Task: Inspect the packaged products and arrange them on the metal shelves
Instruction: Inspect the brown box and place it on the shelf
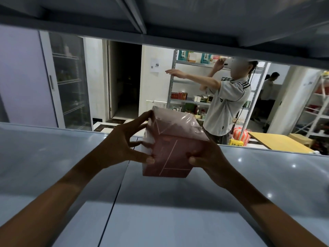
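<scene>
My two forearms reach forward over the grey metal shelf (53,157), whose glossy surface runs under them with a seam between its panels. Between my hands I hold a pink shrink-wrapped box (170,147), marked with thin pale lines, tilted so one lower corner points down toward the shelf; whether that corner touches the metal I cannot tell.

My left hand (122,145) grips the box's left side: the thumb presses on the near lower edge, the fingers (142,118) are spread wide and curl over the upper left corner and the side face. My right hand (208,157) grips the right lower corner, thumb bent against the front face, the other fingers wrapped round behind and mostly hidden by the box. The clear film on the top of the box is loose and catches the light.

Above, the underside of the next metal shelf (178,18) closes off the top of the view.

Beyond the shelf's far edge, a person in a light grey shirt (229,107) stands with both arms raised, beside a metal rack (179,82) stocked with red, green and teal packages. To the left of that rack are a white wall with a paper notice (154,65), a dark open doorway (124,81), and a glass-door cabinet (69,81). On the right lie a wooden board (277,141), a cardboard carton (300,139) and another rack (316,111); a second person (268,86) stands farther back.
</scene>
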